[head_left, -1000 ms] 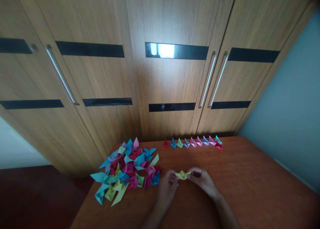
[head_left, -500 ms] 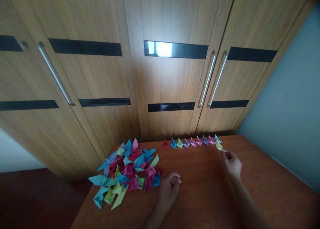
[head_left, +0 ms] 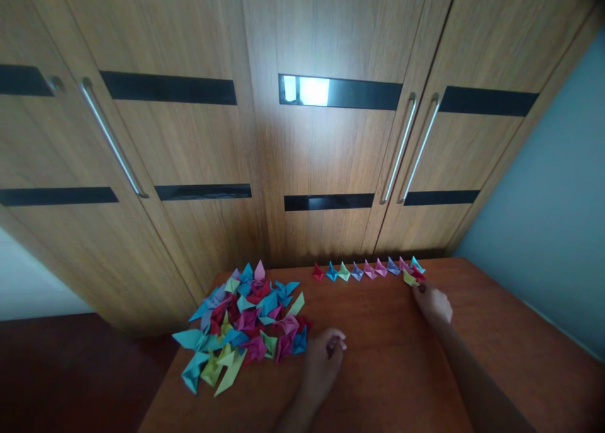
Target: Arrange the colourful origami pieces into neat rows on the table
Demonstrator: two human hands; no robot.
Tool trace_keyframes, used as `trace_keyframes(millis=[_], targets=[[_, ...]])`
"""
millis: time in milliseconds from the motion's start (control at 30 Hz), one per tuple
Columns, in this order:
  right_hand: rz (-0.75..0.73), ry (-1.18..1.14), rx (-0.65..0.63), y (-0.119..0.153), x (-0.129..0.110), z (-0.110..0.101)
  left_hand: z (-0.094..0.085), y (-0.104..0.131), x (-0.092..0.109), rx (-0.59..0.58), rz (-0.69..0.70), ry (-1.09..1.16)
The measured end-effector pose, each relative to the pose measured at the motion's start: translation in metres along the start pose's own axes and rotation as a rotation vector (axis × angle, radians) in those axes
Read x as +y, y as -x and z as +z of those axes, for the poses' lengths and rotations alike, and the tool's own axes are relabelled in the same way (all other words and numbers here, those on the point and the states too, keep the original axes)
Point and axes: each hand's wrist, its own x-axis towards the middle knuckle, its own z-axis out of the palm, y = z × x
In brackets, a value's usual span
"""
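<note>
My right hand (head_left: 432, 302) reaches to the right end of a row of small origami pieces. Its fingertips are pinched on a yellow origami piece (head_left: 409, 278). A red origami piece (head_left: 418, 273) shows just behind the fingers, close to a light blue one (head_left: 416, 265). My left hand (head_left: 325, 355) rests low over the table with its fingers curled closed; whether anything is inside them is hidden. Just left of it spreads a heap of folded paper pieces (head_left: 246, 323) in blue, pink, red, purple, green and yellow.
The row runs along the back edge of the brown wooden table (head_left: 378, 357), starting with a red piece (head_left: 318, 271) near the heap. Wooden cupboard doors (head_left: 326, 149) with metal handles (head_left: 398, 149) rise behind. A blue-grey wall (head_left: 543, 219) stands on the right.
My right hand has moved slightly left and closer to the row, carrying the yellow piece. A red piece now shows beside it. My left hand stays curled by the heap.
</note>
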Motion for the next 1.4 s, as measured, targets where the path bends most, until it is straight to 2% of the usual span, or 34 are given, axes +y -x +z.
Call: trace_keyframes(millis=[500,700,867,1000,1067,1400], targets=[[-0.014,-0.005,-0.046,-0.005,-0.01,0.0,-0.002,0.001,0.001,-0.022,0.036,-0.039],[-0.012,-0.048,-0.006,-0.002,-0.008,0.003,0.0,0.0,-0.002,-0.012,0.0,-0.026],[0.014,-0.124,0.091,0.005,-0.003,0.002,0.001,0.001,-0.004,-0.005,0.005,-0.018],[0.045,-0.297,0.24,0.024,-0.004,0.005,0.0,0.0,-0.003,-0.006,0.015,-0.024],[0.024,-0.373,0.262,0.037,-0.009,0.009,0.0,0.0,-0.002,-0.01,0.014,-0.015],[-0.269,-0.588,0.037,0.114,-0.068,0.024,0.001,-0.001,-0.006,0.015,0.009,0.042]])
